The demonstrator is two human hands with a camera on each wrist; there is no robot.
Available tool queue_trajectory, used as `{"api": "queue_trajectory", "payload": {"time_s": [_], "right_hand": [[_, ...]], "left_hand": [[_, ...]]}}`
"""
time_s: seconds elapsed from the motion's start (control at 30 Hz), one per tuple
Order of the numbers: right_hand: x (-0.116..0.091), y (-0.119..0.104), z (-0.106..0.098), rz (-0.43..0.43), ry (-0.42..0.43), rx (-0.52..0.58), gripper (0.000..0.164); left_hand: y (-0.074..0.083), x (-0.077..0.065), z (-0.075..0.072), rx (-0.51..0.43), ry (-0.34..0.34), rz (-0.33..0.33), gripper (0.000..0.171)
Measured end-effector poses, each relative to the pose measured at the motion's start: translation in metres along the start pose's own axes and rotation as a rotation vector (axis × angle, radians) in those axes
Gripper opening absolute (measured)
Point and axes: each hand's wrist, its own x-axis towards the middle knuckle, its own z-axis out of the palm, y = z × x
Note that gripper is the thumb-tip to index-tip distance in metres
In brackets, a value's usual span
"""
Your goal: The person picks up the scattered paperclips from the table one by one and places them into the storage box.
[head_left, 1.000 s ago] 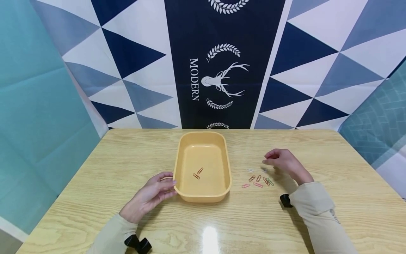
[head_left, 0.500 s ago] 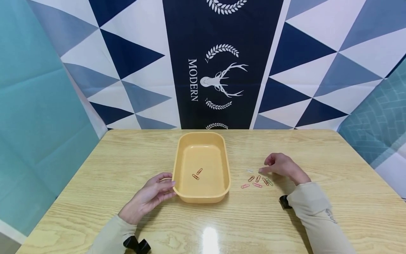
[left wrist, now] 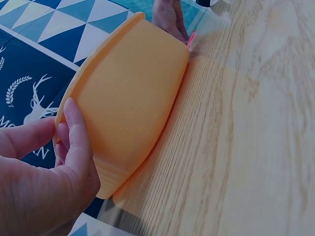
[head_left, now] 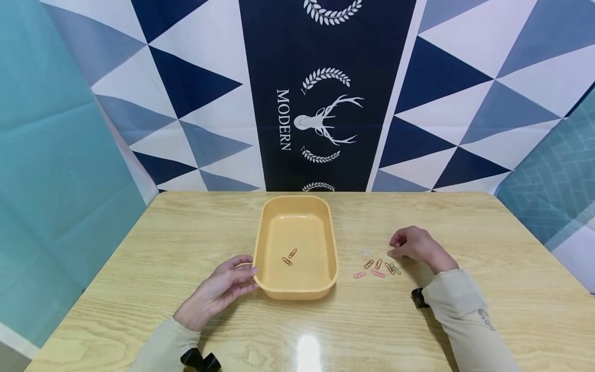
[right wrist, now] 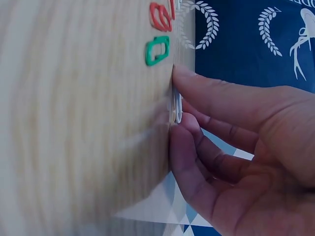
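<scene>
My left hand [head_left: 216,292] holds the left side of a yellow-orange plastic tray [head_left: 297,294]. In the left wrist view its fingers pinch the rim, one digit lying along the outer wall. Inside the tray lie two red paper clips [head_left: 287,261]. Low over the table to the right, my right hand [head_left: 418,249] has a white paper clip [right wrist: 178,109] between thumb and fingertips, at the tabletop. Beside it are a green paper clip [right wrist: 157,51] and red paper clips [right wrist: 161,17]. The right hand covers the white clip in the head view.
Another white paper clip [head_left: 366,252] and pink paper clips [head_left: 378,274] lie between the tray and the right hand, near several red ones. A patterned cloth [head_left: 204,103] hangs behind the far edge of the wooden table [head_left: 372,330].
The right hand came down to the table by the white clips, then shifted slightly right; the clip there no longer shows in the head view. The left hand stays on the tray.
</scene>
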Motion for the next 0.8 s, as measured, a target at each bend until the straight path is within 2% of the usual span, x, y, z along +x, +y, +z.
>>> {"api": "queue_trajectory", "payload": {"time_s": [0.33,0.53,0.67,0.8], "right_hand": [[-0.003,0.002,0.000,-0.032,-0.005,0.004,0.011],[-0.001,0.006,0.002,-0.095,0.008,-0.002,0.009],[0.001,0.014,0.004,-0.166,0.014,0.027,0.010],[0.001,0.016,0.003,-0.180,0.020,0.032,0.009]], "left_hand": [[-0.001,0.000,0.001,0.003,0.001,-0.012,0.045],[-0.001,0.000,-0.001,-0.023,-0.012,-0.005,0.040],[-0.001,0.000,-0.001,-0.037,-0.008,-0.016,0.040],[-0.002,0.000,-0.001,-0.042,-0.006,-0.018,0.039]]}}
